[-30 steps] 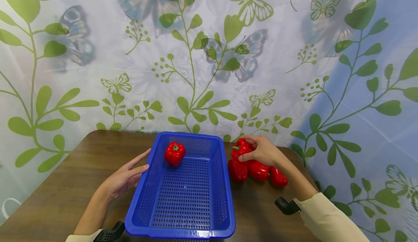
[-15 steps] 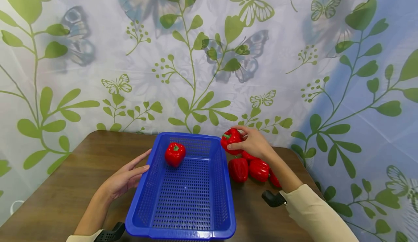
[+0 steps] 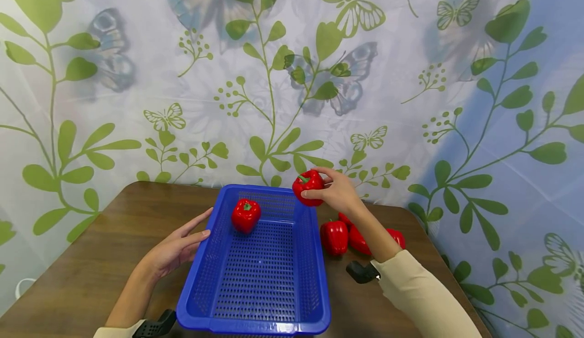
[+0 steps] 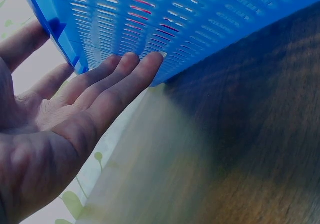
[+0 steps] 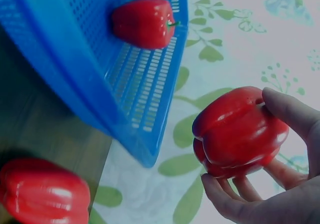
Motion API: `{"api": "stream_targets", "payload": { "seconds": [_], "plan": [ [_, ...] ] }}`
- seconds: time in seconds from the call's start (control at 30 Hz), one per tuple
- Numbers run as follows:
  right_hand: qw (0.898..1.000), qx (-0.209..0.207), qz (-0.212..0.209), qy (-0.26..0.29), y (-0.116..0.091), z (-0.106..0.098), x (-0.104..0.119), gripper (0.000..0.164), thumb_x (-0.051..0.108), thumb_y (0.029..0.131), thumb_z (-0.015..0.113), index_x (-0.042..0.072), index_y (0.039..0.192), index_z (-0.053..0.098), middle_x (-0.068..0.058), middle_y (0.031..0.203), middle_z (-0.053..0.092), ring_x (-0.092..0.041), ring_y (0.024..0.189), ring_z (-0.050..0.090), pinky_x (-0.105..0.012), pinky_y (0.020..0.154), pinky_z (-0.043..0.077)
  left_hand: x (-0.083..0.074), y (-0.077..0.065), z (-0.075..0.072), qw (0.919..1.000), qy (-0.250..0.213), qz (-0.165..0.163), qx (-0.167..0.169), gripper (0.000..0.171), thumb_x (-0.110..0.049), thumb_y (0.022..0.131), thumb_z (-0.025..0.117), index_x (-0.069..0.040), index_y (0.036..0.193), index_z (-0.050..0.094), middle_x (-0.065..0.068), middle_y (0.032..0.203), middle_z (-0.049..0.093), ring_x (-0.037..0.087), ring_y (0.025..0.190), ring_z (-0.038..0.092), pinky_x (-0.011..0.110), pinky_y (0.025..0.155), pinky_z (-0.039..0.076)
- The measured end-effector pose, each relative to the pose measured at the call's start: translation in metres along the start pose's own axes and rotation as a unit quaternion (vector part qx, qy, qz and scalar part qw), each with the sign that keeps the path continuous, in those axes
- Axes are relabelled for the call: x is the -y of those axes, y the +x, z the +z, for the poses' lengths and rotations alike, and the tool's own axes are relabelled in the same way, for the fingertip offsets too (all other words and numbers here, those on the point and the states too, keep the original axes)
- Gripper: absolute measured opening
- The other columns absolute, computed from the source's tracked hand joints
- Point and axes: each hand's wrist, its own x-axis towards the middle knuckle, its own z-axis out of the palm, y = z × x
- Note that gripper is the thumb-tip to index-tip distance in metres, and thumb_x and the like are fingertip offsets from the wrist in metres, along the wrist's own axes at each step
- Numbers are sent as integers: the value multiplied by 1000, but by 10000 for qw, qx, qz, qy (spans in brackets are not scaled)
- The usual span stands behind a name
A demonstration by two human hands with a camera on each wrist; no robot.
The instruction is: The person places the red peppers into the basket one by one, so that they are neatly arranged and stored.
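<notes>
My right hand (image 3: 341, 192) grips a red bell pepper (image 3: 307, 188) between thumb and fingers, raised over the far right corner of the blue plastic basket (image 3: 321, 282). In the right wrist view this held pepper (image 5: 240, 134) is apart from the basket wall. Another red bell pepper (image 3: 246, 216) stands inside the basket at its far left, green stem up. My left hand (image 3: 172, 252) rests against the basket's left side with its fingers extended. The left wrist view shows those fingers (image 4: 120, 87) lying along the perforated wall.
Right of the basket, a red bell pepper (image 3: 334, 237) sits on the brown wooden table (image 3: 109, 247). More red peppers (image 3: 396, 236) lie behind it, partly hidden by my right forearm. A leaf-and-butterfly patterned curtain (image 3: 292, 100) hangs along the table's back edge.
My right hand has lifted the pepper from the pile and carried it up and left, to above the basket's far right corner. The left hand and basket have stayed put.
</notes>
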Motion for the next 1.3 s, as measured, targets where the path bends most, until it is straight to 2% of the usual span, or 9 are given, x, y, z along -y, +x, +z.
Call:
{"api": "stream_targets", "payload": {
  "seconds": [0.27,0.37,0.6,0.8,1.07,1.3],
  "plan": [
    [9980,191,15,604,8,18,8,76,33,80,85,20,147,53,-19,131,63,-34,115,65,-51,94,55,-4,0,4,9999,60,80,79,66,-23,109,45,-27,165,9,22,155,45,34,133,58,45,103,53],
    [9969,221,19,758,12,25,9,74,32,80,85,19,146,54,-20,130,64,-34,112,66,-54,96,54,-4,-1,5,10000,29,16,-18,66,-24,109,46,-29,164,12,20,155,46,33,132,59,44,102,53],
    [9962,137,163,846,21,44,6,71,31,80,85,20,144,56,-17,126,69,-28,107,69,-45,94,55,-2,-2,4,10000,-21,-18,-44,66,-22,109,46,-30,164,11,22,156,43,32,133,59,43,101,54],
    [9924,263,363,1149,28,59,3,68,27,78,87,20,140,60,-15,117,72,-27,105,68,-44,92,53,0,-2,2,10000,-36,13,-45,66,-22,109,45,-30,164,11,21,157,43,30,133,59,42,102,53],
    [9815,557,669,1706,33,76,-3,68,13,77,86,10,140,59,-20,128,67,-32,114,66,-48,94,57,-1,-3,3,10000,-27,0,-58,65,-22,109,45,-30,164,12,22,158,41,31,134,58,43,103,53],
    [9773,624,962,1780,35,86,-14,66,10,76,86,10,137,61,-17,134,63,-35,120,63,-49,94,57,-1,-2,3,10000,-16,-8,-56,65,-22,109,45,-30,164,12,23,158,41,31,134,57,44,102,53]
  ]
}}
